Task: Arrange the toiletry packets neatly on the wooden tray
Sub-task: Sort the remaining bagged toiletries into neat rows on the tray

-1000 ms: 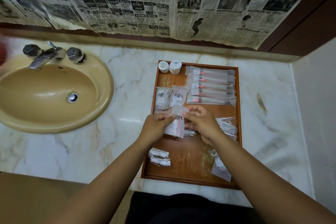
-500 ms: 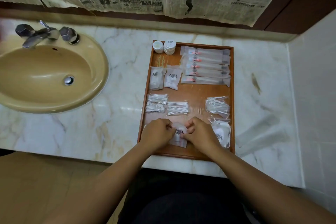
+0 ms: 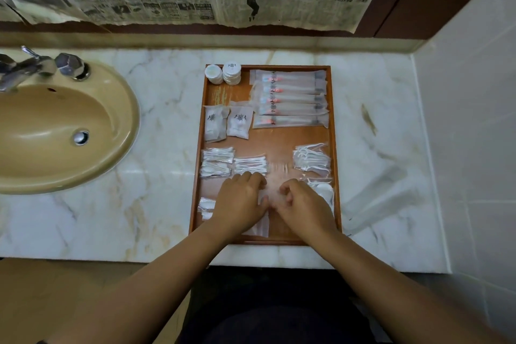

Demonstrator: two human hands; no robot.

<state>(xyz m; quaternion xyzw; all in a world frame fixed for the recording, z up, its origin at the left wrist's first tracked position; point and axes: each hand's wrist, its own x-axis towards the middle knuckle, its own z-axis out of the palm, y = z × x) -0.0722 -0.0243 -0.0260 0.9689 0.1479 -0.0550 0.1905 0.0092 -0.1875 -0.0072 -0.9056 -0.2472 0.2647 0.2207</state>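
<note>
Reddish-brown tray (image 3: 282, 145), veined white counter (image 3: 167, 120), blurred packet (image 3: 264, 225) probably whitish.

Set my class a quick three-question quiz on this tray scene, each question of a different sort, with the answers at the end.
1. True or false: the stacked toothbrush packets lie in the far right part of the wooden tray.
2. Which packets lie by the tray's right rim, just nearer to the person than the toothbrushes? A. razors B. floss picks C. combs
3. Fill in: the left hand and the right hand meet on a blurred packet towards the tray's ____ end.

Key: 1 true; 2 B; 3 near.
</note>
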